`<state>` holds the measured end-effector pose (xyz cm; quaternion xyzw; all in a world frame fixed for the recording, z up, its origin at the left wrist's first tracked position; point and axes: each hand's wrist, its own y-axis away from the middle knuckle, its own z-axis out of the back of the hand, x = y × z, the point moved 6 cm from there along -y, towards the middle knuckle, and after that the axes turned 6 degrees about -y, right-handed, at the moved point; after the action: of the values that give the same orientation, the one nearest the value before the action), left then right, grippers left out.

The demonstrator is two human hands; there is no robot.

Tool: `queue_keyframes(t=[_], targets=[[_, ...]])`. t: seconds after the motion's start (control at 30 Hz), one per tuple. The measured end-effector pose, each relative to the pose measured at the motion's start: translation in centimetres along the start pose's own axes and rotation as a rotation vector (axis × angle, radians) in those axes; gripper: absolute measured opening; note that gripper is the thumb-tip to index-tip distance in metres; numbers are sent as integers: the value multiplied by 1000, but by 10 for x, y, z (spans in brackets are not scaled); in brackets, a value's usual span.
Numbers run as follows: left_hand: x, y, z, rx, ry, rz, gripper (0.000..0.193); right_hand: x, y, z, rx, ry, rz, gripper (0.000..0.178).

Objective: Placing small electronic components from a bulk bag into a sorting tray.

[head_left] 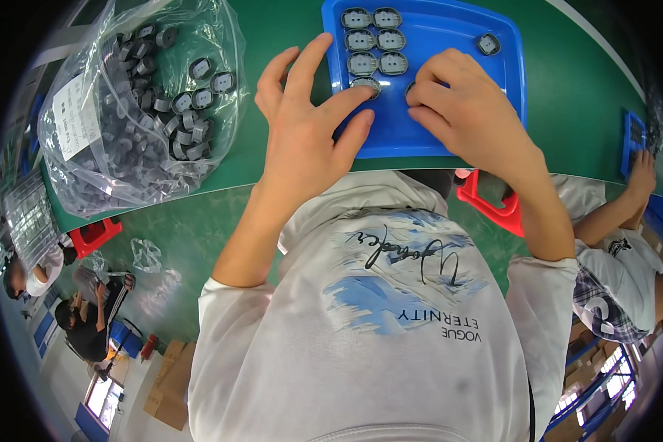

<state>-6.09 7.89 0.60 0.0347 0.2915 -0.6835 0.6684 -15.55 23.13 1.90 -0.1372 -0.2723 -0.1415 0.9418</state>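
Observation:
A blue tray (pixel 457 140) holds small grey oval plastic housings (pixel 360 39), set in two columns along its left side. My left hand (pixel 302 118) is open with fingers spread, and its index fingertip touches the lowest housing (pixel 366 87) of the left column. Over the tray's middle, my right hand (pixel 468 110) has its fingers pinched together at the tray floor. A dark edge of a grey oval housing (pixel 410 89) shows at those fingertips; the rest is hidden by the fingers. Another single housing (pixel 488 44) lies apart near the tray's right wall.
To the left, an open clear plastic bag (pixel 225 140) full of grey housings rests on the green table (pixel 280 22). Red stools (pixel 486 202) stand below the table edge. A co-worker's hand (pixel 642 173) is by a smaller blue tray (pixel 633 136) at far right.

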Motion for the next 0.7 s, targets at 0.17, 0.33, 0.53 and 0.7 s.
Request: queue_keyframes(t=[0.17,0.33,0.53,0.7], targets=[[6,3,-1,-39,102,-2,26,5,0,12,-116,-101,-95,20],[4,2,2,-33,0,-14,26,-5,4,6,-9,-8,-31,22],[2,2,-3,-39,65,6,24,1,1,1,-8,6,-40,21],[-5,-3,1,-52,1,31,23,5,-4,2,-117,29,-7,20]])
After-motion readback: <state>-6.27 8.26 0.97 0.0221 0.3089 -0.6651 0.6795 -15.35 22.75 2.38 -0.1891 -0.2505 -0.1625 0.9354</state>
